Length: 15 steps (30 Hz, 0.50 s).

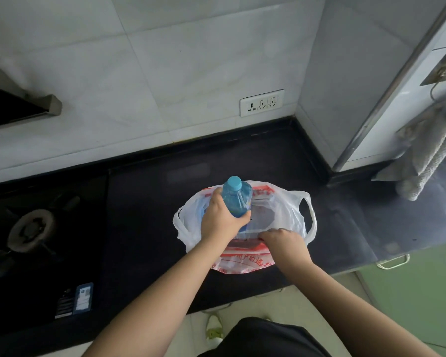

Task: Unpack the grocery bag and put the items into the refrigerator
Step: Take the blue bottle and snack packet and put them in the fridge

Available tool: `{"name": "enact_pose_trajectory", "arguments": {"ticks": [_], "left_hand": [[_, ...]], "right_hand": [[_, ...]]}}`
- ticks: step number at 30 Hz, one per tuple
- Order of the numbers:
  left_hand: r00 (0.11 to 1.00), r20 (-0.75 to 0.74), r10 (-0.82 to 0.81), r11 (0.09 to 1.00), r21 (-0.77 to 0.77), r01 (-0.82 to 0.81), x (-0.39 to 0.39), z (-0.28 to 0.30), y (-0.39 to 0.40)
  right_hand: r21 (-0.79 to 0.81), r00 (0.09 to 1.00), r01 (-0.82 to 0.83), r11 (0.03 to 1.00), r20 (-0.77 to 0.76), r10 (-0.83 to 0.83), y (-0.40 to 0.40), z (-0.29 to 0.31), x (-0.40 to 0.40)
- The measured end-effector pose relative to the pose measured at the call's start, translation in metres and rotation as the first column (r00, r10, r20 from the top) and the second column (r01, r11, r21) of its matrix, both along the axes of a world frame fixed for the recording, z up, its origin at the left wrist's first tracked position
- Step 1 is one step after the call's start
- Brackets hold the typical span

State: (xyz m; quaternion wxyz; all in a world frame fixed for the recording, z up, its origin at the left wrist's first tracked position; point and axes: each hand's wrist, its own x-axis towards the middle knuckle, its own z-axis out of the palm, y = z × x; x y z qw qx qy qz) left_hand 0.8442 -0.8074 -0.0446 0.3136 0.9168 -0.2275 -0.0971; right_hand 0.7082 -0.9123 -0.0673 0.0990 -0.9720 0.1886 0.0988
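A white plastic grocery bag (pixel 289 210) with red print stands open on the black countertop (pixel 150 207). My left hand (pixel 220 219) is wrapped around a blue bottle (pixel 238 197) with a light blue cap, held upright in the bag's mouth. My right hand (pixel 285 242) pinches the near rim of the bag. Other packaged items lie inside the bag, too dim to name. No refrigerator is in view.
A gas burner (pixel 31 231) sits in the hob at the left. A wall socket (pixel 262 103) is on the tiled wall behind. A grey cloth (pixel 428 153) hangs at the right beside a metal-framed panel. A green cabinet front (pixel 417 292) is below right.
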Motion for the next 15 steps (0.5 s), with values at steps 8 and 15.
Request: {"name": "enact_pose_trajectory", "arguments": {"ticks": [8,15], "left_hand": [[0.949,-0.155,-0.275,0.960,-0.086,0.265,0.041,0.011,0.019],[0.980,-0.074,-0.183,0.964,-0.208,0.164,0.022,-0.020,0.028]], "right_hand": [[0.029,0.999,0.035,0.999,0.032,-0.036,0.001,-0.003,-0.002],[0.007,0.999,0.032,0.999,0.038,-0.032,0.003,-0.007,0.007]]}}
